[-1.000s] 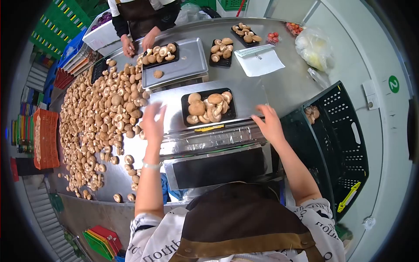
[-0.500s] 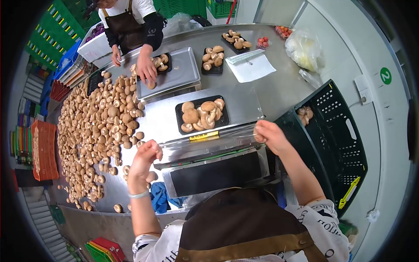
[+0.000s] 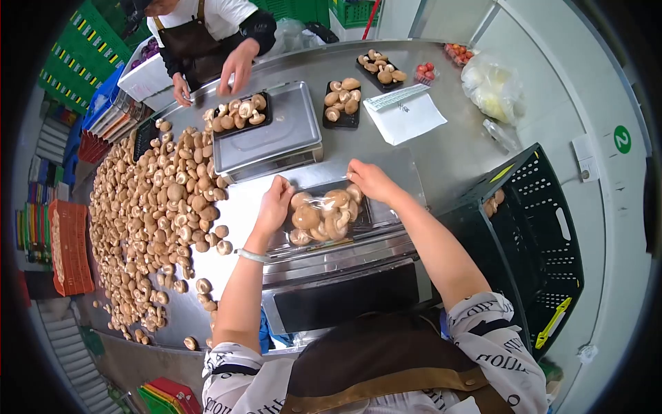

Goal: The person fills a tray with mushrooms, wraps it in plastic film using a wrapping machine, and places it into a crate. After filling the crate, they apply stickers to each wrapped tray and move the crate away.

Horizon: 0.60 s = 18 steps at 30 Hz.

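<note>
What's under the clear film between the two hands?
Mushrooms in a black tray; some show caps, others stems. The mushrooms cover most of the tray's floor, so that part can't be seen.

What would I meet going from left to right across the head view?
Orange basket, pile of loose shiitake mushrooms, left hand, shiitake mushrooms under clear film, right hand, dark green crate, round green sign marked 2.

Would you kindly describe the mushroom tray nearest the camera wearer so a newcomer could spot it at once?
On the steel table, start at the big heap of loose mushrooms and look right. The black tray is between the wearer's left hand and right hand. Unlike its neighbours, it shows glossy clear film over its brown mushrooms.
</note>
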Motion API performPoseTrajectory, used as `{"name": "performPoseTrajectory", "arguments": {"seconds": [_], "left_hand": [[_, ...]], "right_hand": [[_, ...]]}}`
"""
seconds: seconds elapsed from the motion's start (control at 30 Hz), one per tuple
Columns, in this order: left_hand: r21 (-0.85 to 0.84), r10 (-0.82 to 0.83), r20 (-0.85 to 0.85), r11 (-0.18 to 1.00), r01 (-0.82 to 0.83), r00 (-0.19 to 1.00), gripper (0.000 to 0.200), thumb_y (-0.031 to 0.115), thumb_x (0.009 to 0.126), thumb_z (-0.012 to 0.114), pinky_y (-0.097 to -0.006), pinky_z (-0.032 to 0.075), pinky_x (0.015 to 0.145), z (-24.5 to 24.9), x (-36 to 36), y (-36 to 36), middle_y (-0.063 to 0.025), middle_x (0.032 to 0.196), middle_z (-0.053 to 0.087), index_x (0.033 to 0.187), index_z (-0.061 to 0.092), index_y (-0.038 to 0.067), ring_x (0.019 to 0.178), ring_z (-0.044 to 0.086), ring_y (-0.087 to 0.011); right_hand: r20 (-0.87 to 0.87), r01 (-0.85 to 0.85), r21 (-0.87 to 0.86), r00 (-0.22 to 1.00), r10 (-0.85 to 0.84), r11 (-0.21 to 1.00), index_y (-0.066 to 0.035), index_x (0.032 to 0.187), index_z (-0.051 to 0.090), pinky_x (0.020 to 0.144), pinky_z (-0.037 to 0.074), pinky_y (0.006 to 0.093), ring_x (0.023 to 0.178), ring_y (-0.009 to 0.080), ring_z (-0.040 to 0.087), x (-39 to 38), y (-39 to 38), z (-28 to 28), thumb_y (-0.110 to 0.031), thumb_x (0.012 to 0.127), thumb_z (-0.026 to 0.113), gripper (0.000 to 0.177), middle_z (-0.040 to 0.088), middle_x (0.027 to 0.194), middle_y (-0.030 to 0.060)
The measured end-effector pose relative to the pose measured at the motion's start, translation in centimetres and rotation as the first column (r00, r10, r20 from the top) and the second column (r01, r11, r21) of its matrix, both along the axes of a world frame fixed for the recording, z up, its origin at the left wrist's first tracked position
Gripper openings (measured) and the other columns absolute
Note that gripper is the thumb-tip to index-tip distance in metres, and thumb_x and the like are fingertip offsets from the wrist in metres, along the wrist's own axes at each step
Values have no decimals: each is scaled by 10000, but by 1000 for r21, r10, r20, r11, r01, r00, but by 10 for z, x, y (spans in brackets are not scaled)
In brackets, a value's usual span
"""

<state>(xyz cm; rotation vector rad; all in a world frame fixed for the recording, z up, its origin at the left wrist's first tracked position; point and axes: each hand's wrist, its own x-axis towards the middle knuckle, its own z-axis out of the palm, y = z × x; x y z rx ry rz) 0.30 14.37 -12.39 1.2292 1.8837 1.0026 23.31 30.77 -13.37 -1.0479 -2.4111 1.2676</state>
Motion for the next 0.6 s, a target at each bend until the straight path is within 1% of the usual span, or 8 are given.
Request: {"name": "performPoseTrajectory", "arguments": {"seconds": [0.07, 0.2, 0.27, 0.33, 0.37, 0.47, 0.5, 0.6], "left_hand": [[15, 43, 255, 999, -49, 966, 162, 140, 967, 542, -323, 467, 790, 2, 2, -10, -116, 877, 627, 1026, 512, -7, 833, 587, -225], [-119, -21, 434, 990, 81, 901, 246, 171, 962, 557, -307, 449, 829, 28, 14, -31, -101, 947, 640, 1059, 604, -50, 892, 579, -194], [-56, -76, 219, 994, 90, 973, 281, 208, 966, 552, -317, 448, 836, 31, 18, -45, -126, 952, 636, 1021, 642, -52, 898, 580, -217], [-6, -53, 143, 999, 54, 988, 303, 226, 974, 536, -327, 445, 819, 26, 24, -58, -144, 935, 629, 980, 634, -61, 892, 578, -229], [47, -99, -51, 994, 101, 994, 370, 272, 998, 490, -350, 438, 725, 26, 26, -62, -184, 820, 593, 889, 593, -67, 758, 541, -240], [5, 74, -1, 997, -74, 997, 424, 297, 1016, 447, -370, 410, 635, 44, 47, -76, -190, 698, 523, 803, 540, -58, 633, 452, -244], [134, 151, 14, 979, -152, 988, 433, 297, 1022, 436, -375, 395, 595, 55, 57, -79, -179, 622, 463, 775, 526, -48, 584, 386, -242], [80, 227, 186, 966, -245, 956, 423, 281, 1022, 445, -304, 353, 554, 105, 73, -96, -61, 608, 473, 762, 534, -40, 602, 373, -121]], "right_hand": [[-30, -55, -238, 998, 49, 970, -9, 1098, 539, 739, 483, 395, 821, 271, 637, 7, -3, 14, -338, 919, 614, 382, 649, 829, 139], [-16, -118, -230, 993, 118, 966, -37, 1251, 567, 840, 468, 373, 946, 262, 614, 31, -24, 37, -423, 857, 675, 563, 650, 869, 134], [111, -97, -277, 985, 132, 956, -17, 1144, 617, 822, 464, 382, 926, 280, 609, 41, -37, 38, -425, 882, 642, 485, 650, 871, 135], [-75, -119, -16, 990, 118, 993, 0, 1070, 627, 776, 465, 402, 864, 291, 615, 50, -50, 26, -415, 912, 601, 444, 646, 844, 152], [-169, -111, 120, 977, 131, 986, 9, 1033, 631, 753, 465, 411, 832, 297, 618, 53, -57, 22, -409, 927, 580, 434, 644, 830, 160], [-127, 55, -105, 990, -68, 993, 27, 943, 606, 683, 448, 401, 707, 272, 580, 55, -85, 43, -383, 968, 522, 419, 606, 741, 157], [-142, 59, -137, 987, -79, 989, 27, 923, 600, 676, 443, 388, 693, 253, 563, 58, -89, 60, -385, 973, 513, 424, 590, 724, 151], [-263, 103, -268, 949, -176, 958, 20, 883, 585, 655, 426, 329, 654, 166, 484, 65, -103, 108, -400, 989, 485, 445, 536, 672, 110]]}}
